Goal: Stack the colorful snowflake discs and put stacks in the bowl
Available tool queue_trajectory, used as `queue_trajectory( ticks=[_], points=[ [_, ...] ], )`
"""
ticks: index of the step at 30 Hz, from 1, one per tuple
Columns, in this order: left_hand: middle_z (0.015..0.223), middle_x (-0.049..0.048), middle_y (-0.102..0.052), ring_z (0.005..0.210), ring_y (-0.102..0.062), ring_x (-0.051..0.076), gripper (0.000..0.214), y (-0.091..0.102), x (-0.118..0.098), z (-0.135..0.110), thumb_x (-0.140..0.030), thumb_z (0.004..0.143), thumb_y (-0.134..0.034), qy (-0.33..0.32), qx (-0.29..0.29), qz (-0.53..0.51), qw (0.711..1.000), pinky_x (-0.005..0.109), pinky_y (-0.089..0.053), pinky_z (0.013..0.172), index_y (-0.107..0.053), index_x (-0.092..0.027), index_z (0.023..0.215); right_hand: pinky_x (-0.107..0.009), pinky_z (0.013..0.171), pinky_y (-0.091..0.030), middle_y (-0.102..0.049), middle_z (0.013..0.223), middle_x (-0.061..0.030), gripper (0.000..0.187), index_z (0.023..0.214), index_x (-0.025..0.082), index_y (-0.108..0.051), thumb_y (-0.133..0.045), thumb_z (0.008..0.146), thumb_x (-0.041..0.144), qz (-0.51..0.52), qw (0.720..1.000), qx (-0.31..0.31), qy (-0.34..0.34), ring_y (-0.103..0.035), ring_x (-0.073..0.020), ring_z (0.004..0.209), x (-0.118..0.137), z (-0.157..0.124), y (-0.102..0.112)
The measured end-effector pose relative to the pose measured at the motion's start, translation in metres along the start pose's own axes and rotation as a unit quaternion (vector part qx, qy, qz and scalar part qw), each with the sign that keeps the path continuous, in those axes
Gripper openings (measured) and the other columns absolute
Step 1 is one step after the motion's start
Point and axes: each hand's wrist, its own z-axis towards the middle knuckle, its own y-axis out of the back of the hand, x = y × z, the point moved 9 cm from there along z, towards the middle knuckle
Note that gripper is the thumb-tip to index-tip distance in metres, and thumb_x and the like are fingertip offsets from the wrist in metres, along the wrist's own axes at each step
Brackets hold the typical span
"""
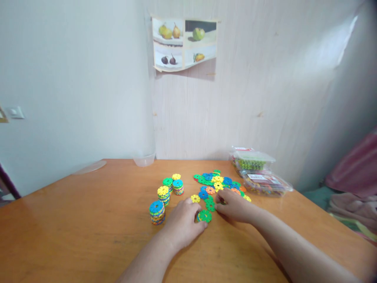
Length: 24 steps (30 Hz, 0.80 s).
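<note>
On an orange-brown wooden worktop [97,228], the left hand [183,221] curls its grip round a green-topped stack of notched plastic discs [204,216]; right hand [235,205] among loose multicoloured discs [217,179], grip unclear.

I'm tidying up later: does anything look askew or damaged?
The fruit poster on the wall: its lower edge slants up rightward and curls, as if a corner came loose. The loose flower-shaped discs show no obvious damage.

We find no legible text, number or brand. We record one white label [264,179] on the front clear plastic box [269,190] and a second label [244,149] among the boxes [255,162] behind; both print areas are too small and blurred to read.
</note>
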Motion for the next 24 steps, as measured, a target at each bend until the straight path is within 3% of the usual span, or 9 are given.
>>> queue_trajectory(
  ticks=[5,14,19,24],
  points=[
    [0.086,0.0021,-0.059,0.08,-0.056,0.018,0.013,0.0,0.001,0.0,-0.035,0.077,-0.066,0.002,-0.009,-0.009,1.0,0.026,-0.032,0.061,-0.064,-0.023,0.078,-0.024,0.065,-0.032,-0.062,0.084,-0.0013,0.015,0.081,0.018,-0.061,-0.058,0.068,0.012,0.016,0.999,0.041,0.017,-0.052,-0.0154,0.077,0.005,-0.011,0.004],
    [0.086,0.0019,-0.059,0.08,-0.056,0.017,0.01,0.0,0.001,0.0,-0.033,0.078,-0.064,0.0,-0.002,-0.011,1.0,0.026,-0.033,0.062,-0.065,-0.023,0.079,-0.022,0.058,-0.028,-0.057,0.074,0.002,0.014,0.073,0.019,-0.053,-0.064,0.066,0.018,0.032,0.996,0.072,-0.027,-0.049,-0.0127,0.071,-0.005,-0.015,0.006],
    [0.086,0.0017,-0.058,0.082,-0.056,0.018,0.011,-0.001,0.002,0.0,-0.033,0.078,-0.064,-0.004,-0.007,-0.014,1.0,0.025,-0.034,0.063,-0.063,-0.023,0.077,-0.02,0.055,-0.033,-0.054,0.065,0.0037,0.009,0.07,0.018,-0.053,-0.061,0.071,0.016,0.18,0.983,0.032,-0.033,-0.048,-0.0099,0.062,-0.003,-0.013,0.011],
    [0.086,0.0014,-0.058,0.082,-0.056,0.018,0.01,-0.002,0.002,0.001,-0.033,0.077,-0.064,0.001,-0.001,-0.032,0.999,0.026,-0.034,0.064,-0.063,-0.023,0.079,-0.018,0.045,-0.033,-0.055,0.057,0.0059,0.008,0.081,0.02,-0.053,-0.059,0.078,0.025,0.367,0.926,0.043,-0.08,-0.047,-0.0081,0.047,0.012,-0.015,-0.009]
  ],
)
